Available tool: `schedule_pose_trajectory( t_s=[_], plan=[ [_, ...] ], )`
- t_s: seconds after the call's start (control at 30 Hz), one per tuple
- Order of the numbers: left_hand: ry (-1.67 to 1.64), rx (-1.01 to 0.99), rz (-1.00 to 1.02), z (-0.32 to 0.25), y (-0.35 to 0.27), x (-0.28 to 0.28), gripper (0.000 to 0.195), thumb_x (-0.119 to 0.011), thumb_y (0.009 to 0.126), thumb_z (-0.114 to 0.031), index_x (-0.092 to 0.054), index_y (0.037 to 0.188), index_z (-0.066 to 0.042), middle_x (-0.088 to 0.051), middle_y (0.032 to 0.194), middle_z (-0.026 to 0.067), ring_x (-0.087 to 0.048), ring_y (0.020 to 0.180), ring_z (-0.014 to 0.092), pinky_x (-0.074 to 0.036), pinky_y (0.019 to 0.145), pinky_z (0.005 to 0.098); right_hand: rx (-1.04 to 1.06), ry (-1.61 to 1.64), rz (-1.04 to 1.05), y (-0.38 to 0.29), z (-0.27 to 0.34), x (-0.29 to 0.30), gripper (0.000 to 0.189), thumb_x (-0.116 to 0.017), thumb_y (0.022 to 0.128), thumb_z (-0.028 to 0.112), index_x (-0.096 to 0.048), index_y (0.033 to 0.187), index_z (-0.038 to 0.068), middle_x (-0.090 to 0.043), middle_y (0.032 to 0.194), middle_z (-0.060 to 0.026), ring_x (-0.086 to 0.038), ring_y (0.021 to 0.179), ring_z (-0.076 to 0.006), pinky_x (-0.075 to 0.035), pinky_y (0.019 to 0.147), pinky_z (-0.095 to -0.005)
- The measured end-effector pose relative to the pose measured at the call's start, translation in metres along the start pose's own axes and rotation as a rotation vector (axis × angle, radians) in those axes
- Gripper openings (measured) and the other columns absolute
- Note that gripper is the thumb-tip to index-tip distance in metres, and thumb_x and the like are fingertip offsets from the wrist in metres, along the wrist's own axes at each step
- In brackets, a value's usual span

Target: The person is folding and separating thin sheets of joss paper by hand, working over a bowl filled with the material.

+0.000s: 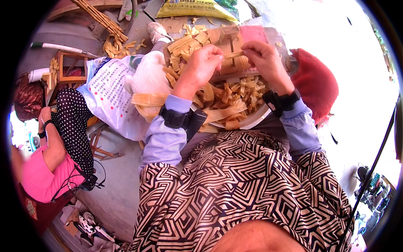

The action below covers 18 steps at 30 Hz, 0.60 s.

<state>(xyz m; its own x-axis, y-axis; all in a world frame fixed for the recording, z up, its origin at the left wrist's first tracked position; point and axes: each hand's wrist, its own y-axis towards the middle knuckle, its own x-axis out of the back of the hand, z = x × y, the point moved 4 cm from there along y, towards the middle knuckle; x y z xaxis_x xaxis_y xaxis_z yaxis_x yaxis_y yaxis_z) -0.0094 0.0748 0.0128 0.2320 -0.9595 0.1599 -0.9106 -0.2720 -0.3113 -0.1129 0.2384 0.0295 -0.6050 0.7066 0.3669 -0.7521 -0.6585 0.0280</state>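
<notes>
My left hand and my right hand pinch the two ends of a narrow tan strip, which looks like plant fibre. It is stretched level between them, over a wooden block with a dark slot. This block rests on a board across my lap. Flat folded strips are heaped on the board left of the block. Below my hands, a white basin holds many curled and knotted strips. A wide strip lies by my left forearm.
A white cloth and a printed plastic sheet lie to the left, a red cloth to the right. A yellow sack and a bundle of sticks are ahead. Another person in pink sits at left beside a wooden frame.
</notes>
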Motion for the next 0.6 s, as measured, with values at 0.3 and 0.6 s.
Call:
schedule_pose_trajectory(
  t_s=[0.3,0.6],
  plan=[
    [0.524,-0.256,-0.276,0.019,0.017,0.002,0.014,-0.057,0.088,-0.013,-0.059,0.091,0.0,-0.06,0.068,0.0091,-0.058,0.063,0.017,-0.045,0.058,0.0311,0.213,-0.303,-0.019,0.001,-0.014,-0.011,0.012,-0.06,0.083,0.003,-0.065,0.093,-0.001,-0.065,0.08,-0.011,-0.062,0.07,-0.0213,-0.05,0.066,-0.0296],
    [-0.12,0.081,0.061,0.01,-0.033,-0.058,0.016,-0.051,0.095,-0.013,-0.061,0.092,-0.002,-0.057,0.069,0.0014,-0.049,0.049,0.007,-0.038,0.043,0.0214,0.396,-0.268,-0.142,-0.049,0.029,-0.017,0.016,-0.066,0.083,0.015,-0.065,0.092,0.003,-0.065,0.088,-0.0151,-0.063,0.086,-0.0306,-0.049,0.075,-0.0374]
  ],
)
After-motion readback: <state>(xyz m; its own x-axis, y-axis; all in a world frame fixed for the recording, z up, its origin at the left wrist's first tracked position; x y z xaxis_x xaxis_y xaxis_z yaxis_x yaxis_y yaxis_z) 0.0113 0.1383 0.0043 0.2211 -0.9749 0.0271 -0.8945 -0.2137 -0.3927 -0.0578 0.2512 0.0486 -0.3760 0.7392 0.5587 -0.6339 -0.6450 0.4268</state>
